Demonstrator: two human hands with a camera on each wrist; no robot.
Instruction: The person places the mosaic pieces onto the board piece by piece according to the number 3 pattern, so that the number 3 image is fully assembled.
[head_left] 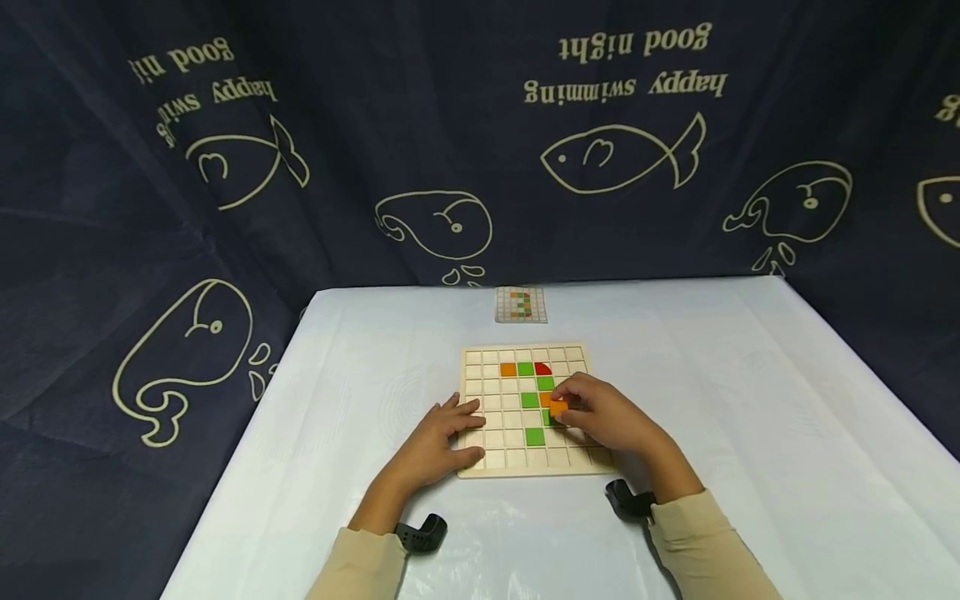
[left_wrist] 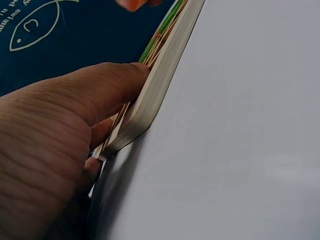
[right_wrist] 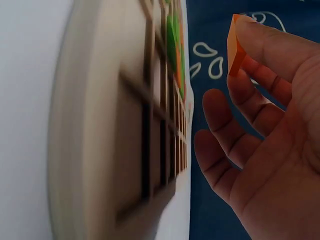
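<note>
A wooden grid board lies flat on the table. Several green tiles, an orange tile and a red tile with a rounded corner sit in its squares. My right hand is over the right half of the board and pinches an orange square tile between thumb and fingertips. Another orange tile and a green one are partly covered by that tile and hand. My left hand rests on the board's left edge with fingers spread, its thumb on the rim in the left wrist view.
Behind the board lies a small card printed with a grid and a pattern of coloured squares. A white cloth covers the table. Dark blue curtains with fish and whale drawings hang at the back and sides.
</note>
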